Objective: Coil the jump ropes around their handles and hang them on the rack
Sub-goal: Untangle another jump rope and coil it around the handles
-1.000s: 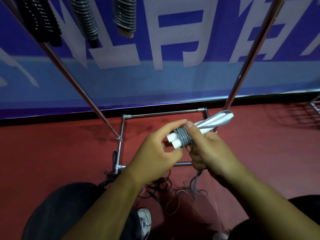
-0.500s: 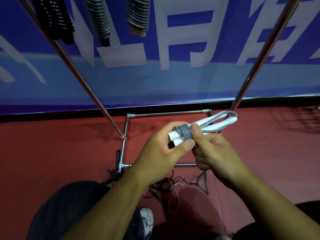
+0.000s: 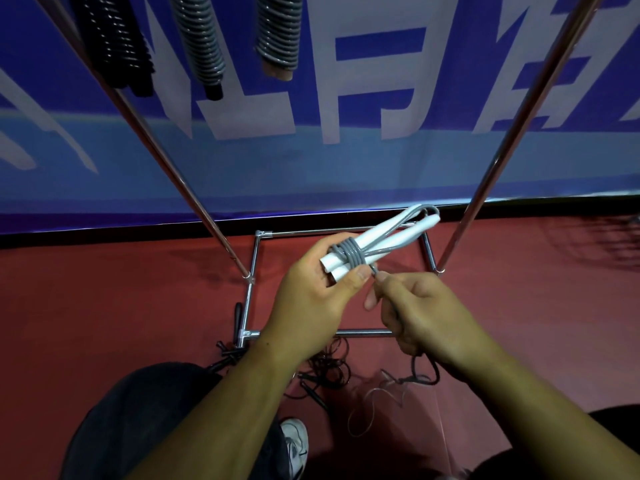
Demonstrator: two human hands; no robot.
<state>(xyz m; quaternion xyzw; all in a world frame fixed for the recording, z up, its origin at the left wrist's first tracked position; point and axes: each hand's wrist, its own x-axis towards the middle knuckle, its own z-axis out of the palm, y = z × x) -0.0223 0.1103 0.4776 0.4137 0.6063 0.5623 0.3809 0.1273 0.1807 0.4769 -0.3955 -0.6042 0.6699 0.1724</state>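
From my remote seat I look down on a chrome rack (image 3: 180,174) standing on a red floor (image 3: 104,306) in front of a blue banner (image 3: 346,168). Three coiled ropes (image 3: 201,43), one black and two grey, already hang from the rack's top, so I judge that part done.

A fourth is mid-job. Two white handles (image 3: 381,237) lie side by side in the air just in front of the rack's base frame, their far ends pointing toward its right upright. A grey rope (image 3: 349,256) loops out of those far ends and circles the near ends in about five tight turns. Most of the handle length is bare, so I'd say this winding is at an early stage. Hanging is not yet done, and loose ropes (image 3: 329,368) lie tangled on the floor at the rack's near edge, waiting.

The left hand (image 3: 311,299) comes in from below with its fingers curled under the handles' near ends and its thumb pressed on the turns to pin them. The right hand (image 3: 422,313), just nearer me than the handles, pinches the rope's free run between thumb and forefinger right beneath the coil. Its remaining fingers curl round the rope, and the slack drops from the fist toward the floor.
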